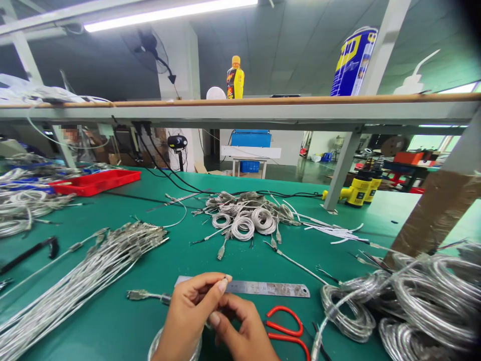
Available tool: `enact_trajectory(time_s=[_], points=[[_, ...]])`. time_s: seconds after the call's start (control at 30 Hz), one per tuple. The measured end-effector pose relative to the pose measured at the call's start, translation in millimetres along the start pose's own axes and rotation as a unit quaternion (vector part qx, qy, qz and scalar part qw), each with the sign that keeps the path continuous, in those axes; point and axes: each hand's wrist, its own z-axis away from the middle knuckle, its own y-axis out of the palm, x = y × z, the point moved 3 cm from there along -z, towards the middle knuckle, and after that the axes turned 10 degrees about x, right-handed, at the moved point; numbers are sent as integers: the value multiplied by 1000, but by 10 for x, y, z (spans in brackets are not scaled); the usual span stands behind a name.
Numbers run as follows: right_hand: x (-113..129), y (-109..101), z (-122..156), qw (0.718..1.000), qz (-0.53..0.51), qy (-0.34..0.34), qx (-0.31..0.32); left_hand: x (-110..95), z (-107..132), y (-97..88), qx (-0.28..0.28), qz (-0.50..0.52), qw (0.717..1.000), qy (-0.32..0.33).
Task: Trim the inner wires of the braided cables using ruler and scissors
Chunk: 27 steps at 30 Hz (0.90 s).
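My left hand (193,313) is closed in a pinch, thumb against forefinger, with a tiny dark tip showing at the fingertips; what it belongs to is too small to make out. Close beside it, my right hand (244,326) pinches what looks like a clear-jacketed USB cable, mostly hidden by the fingers. A USB plug (138,295) sticks out to the left of my left hand, and a cable coil (155,346) shows under that wrist. Behind the fingers lies a steel ruler (270,288), partly covered. Red-handled scissors (287,331) rest right of my right hand.
Straight cables (93,265) lie bundled at left, near a red tray (97,181). Small coiled cables (244,215) are heaped mid-table; larger coils (432,296) pile at right beside a taped post (432,215). A shelf (240,110) crosses overhead. Yellow bottles (358,190) stand at back right.
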Motion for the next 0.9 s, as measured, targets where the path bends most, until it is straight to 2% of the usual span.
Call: enact_trajectory(time_s=[0.13,0.23,0.3,0.37,0.43,0.5,0.57,0.73,0.8,0.87,0.9], points=[[151,-159,1,992,123,8,10,7,-8,23,31,6,999,2],[357,-384,8,963,258,56,49,5,-1,39,40,1,999,5],[462,-549,40,910,386,132,68,12,4,41,36,0,999,0],[507,-678,100,824,513,226,79,28,2,45,39,12,999,-14],[480,-724,171,747,581,304,111,48,-10,55,59,23,997,-31],[410,-701,228,710,606,331,136,69,-24,69,88,28,995,-44],[337,-661,257,705,619,320,132,84,-34,81,108,34,992,-49],[286,-683,239,724,625,277,88,99,-18,92,117,37,990,-66],[321,-736,189,735,626,257,50,85,-16,81,109,26,991,-73],[348,-775,124,772,595,224,-10,53,-31,61,102,17,993,-60],[346,-773,89,808,554,198,-35,34,-44,49,101,14,994,-49]])
